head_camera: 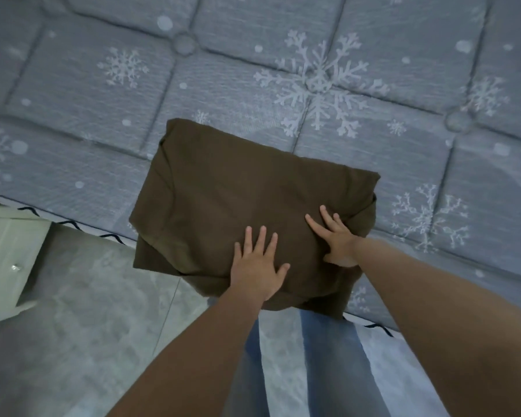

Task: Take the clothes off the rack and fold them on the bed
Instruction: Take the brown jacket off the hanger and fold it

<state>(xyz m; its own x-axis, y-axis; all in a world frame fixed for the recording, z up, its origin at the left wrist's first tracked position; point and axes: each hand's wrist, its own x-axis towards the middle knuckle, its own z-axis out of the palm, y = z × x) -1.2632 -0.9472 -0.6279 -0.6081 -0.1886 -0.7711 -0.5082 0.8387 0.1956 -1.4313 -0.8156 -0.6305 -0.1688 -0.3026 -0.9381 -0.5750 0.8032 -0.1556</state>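
Note:
A brown garment, folded into a thick rectangle, lies at the near edge of the bed, and its near corner hangs over the edge. My left hand rests flat on the garment's near part with fingers spread. My right hand presses on its right near part, fingers spread, thumb at the fold's edge. Neither hand grips the cloth. The rack is out of view.
The bed has a grey-blue quilted cover with white snowflakes. A pale cabinet stands at the left beside the bed. Grey marbled floor lies below. My legs in blue trousers stand against the bed's edge.

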